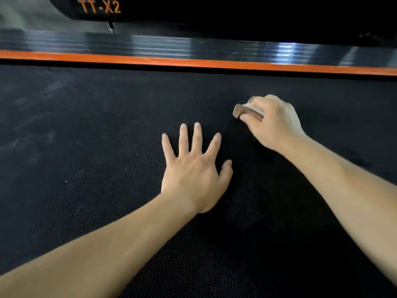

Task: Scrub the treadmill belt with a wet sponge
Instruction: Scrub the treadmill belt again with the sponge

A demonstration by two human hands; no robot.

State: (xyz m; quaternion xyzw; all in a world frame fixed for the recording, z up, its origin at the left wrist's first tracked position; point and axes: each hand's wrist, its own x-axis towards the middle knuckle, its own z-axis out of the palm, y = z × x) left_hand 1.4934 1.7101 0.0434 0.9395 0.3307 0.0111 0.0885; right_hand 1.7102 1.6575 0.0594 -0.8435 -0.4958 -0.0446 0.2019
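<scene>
The black textured treadmill belt [86,147] fills most of the view. My right hand [272,123] grips a small sponge [242,111] with a brown scrubbing face and a pale body, pressed on the belt right of centre. Most of the sponge is hidden under my fingers. My left hand [195,166] lies flat on the belt just left of and nearer than the sponge, palm down, fingers spread, holding nothing. A darker patch of belt lies between and around the two hands; the left part looks greyer with faint streaks.
An orange stripe [193,62] runs along the belt's far edge, with a ribbed, glossy side rail [171,45] behind it. Beyond that is a dark housing with orange lettering "TT-X2" [99,7] at the top left.
</scene>
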